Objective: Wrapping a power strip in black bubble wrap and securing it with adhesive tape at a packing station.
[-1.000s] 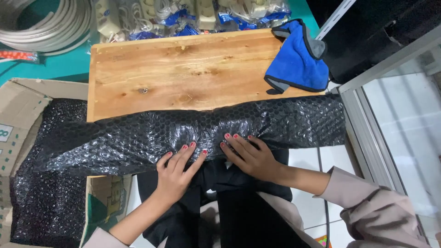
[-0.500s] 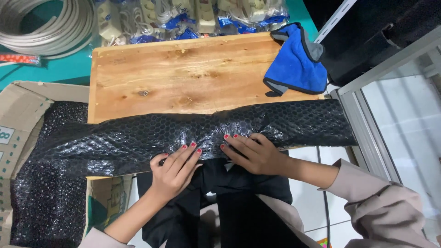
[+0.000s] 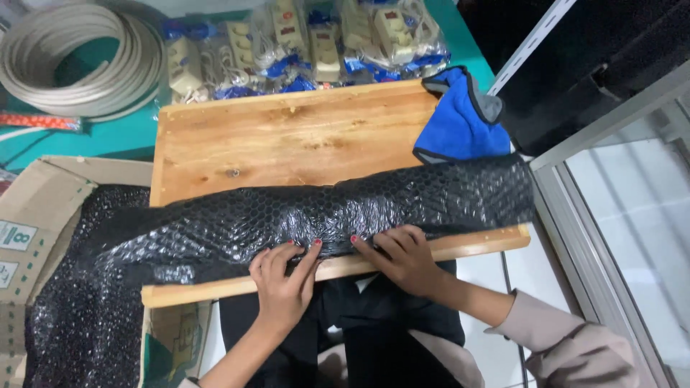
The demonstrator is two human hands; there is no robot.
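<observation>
A long roll of black bubble wrap [image 3: 338,212] lies across the near half of a wooden board [image 3: 287,140]. Its left end trails off the board into an open cardboard box [image 3: 32,215]. My left hand [image 3: 284,280] rests flat on the roll's near edge, fingers spread, over the board's front edge. My right hand [image 3: 402,255] presses on the roll just to the right of it, fingers spread too. Neither hand closes around anything.
A blue cloth [image 3: 460,122] lies on the board's far right corner. Beyond the board are bagged cream power strips [image 3: 302,43] and a coil of pale cable [image 3: 79,57] on a teal surface. A glass case with a metal frame [image 3: 618,215] stands on the right.
The bubble wrap roll has moved away from me onto the board, baring the board's front edge. Both hands followed it forward.
</observation>
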